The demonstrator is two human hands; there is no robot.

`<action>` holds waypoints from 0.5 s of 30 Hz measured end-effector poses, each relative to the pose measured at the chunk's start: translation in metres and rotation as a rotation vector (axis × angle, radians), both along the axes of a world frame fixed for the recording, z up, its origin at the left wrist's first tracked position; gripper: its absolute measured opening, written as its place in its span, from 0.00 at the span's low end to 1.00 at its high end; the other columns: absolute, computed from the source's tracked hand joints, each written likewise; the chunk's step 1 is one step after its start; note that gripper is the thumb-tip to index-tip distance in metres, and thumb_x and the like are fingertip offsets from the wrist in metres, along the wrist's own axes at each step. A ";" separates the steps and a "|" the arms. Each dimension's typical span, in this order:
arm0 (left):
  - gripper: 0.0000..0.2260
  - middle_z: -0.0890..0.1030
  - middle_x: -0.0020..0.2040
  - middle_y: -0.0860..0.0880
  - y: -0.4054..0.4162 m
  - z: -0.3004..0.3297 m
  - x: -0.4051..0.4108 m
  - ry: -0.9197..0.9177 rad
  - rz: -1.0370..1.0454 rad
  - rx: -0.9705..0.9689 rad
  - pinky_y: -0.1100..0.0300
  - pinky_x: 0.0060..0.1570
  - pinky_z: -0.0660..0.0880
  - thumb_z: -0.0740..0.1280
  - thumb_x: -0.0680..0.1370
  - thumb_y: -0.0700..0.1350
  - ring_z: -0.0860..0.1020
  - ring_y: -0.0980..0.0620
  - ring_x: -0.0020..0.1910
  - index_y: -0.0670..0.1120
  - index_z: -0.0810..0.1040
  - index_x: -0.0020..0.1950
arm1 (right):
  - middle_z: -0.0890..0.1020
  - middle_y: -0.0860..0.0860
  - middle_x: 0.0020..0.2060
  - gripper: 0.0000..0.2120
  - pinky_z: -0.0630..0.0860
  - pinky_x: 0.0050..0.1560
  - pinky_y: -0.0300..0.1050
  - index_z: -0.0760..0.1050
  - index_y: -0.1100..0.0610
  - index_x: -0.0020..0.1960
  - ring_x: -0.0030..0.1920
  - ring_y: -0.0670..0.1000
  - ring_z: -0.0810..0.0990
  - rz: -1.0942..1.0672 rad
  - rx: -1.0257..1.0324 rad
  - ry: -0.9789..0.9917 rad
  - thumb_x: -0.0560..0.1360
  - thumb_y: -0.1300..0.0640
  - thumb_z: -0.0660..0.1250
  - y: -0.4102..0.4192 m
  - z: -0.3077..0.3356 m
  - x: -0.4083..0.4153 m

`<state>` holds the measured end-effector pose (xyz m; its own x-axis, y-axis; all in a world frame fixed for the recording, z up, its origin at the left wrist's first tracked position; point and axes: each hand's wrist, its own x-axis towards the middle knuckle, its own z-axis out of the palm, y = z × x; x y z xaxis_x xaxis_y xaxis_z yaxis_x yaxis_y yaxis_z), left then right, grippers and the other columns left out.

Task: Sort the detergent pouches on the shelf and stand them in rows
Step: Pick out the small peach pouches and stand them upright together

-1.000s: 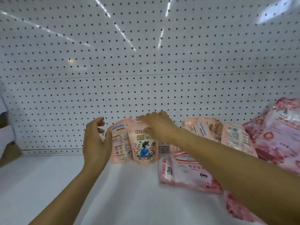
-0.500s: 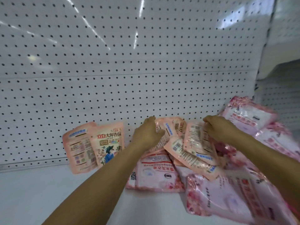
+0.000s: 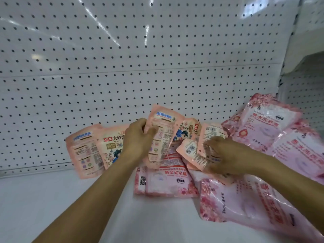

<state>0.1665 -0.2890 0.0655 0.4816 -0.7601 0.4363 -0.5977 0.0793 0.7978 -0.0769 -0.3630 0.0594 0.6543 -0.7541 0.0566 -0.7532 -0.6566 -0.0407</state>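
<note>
Two small peach detergent pouches stand against the pegboard at the left: one shows its back (image 3: 84, 151), the other its front (image 3: 113, 148). My left hand (image 3: 138, 142) grips a third small peach pouch (image 3: 161, 135), lifted upright, back side facing me. My right hand (image 3: 226, 155) is closed on small peach pouches (image 3: 192, 153) lying in the pile. Larger pink pouches lie flat around them: one in front (image 3: 166, 183), one at the lower right (image 3: 245, 206), others leaning at the right (image 3: 263, 127).
The white shelf board (image 3: 52, 207) stretches bare at the left and front. A white pegboard (image 3: 122, 67) closes off the back. At the right a shelf upright and a neighbouring bay (image 3: 305, 81) bound the space.
My left hand left the two standing pouches, moved right to the pile and lifted a small peach pouch upright. My right hand shifted onto the small pouches in the heap. The view panned right.
</note>
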 end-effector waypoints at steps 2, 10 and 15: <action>0.04 0.85 0.45 0.51 0.015 -0.001 0.001 0.076 -0.019 -0.054 0.49 0.43 0.83 0.67 0.80 0.44 0.85 0.51 0.41 0.47 0.80 0.52 | 0.72 0.47 0.45 0.13 0.76 0.44 0.48 0.68 0.52 0.48 0.44 0.50 0.73 0.003 -0.153 -0.031 0.76 0.43 0.63 0.002 -0.015 0.003; 0.06 0.85 0.45 0.54 0.101 -0.012 0.056 0.204 0.076 -0.210 0.57 0.34 0.82 0.66 0.79 0.39 0.85 0.53 0.38 0.48 0.80 0.52 | 0.77 0.49 0.34 0.05 0.74 0.38 0.45 0.73 0.53 0.47 0.34 0.55 0.77 -0.252 -0.519 -0.228 0.81 0.56 0.60 0.017 0.004 -0.005; 0.06 0.85 0.47 0.52 0.150 -0.024 0.103 0.200 0.297 -0.285 0.50 0.38 0.83 0.66 0.80 0.39 0.85 0.50 0.43 0.50 0.80 0.50 | 0.76 0.54 0.30 0.11 0.65 0.39 0.47 0.75 0.53 0.46 0.35 0.61 0.77 -0.174 -0.645 -0.634 0.81 0.52 0.56 0.017 0.053 0.004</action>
<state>0.2693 -0.1390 0.0416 0.7566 -0.4393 0.4843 -0.4644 0.1603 0.8710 -0.0732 -0.3464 0.1124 0.2377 -0.5370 0.8094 -0.8053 -0.5749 -0.1449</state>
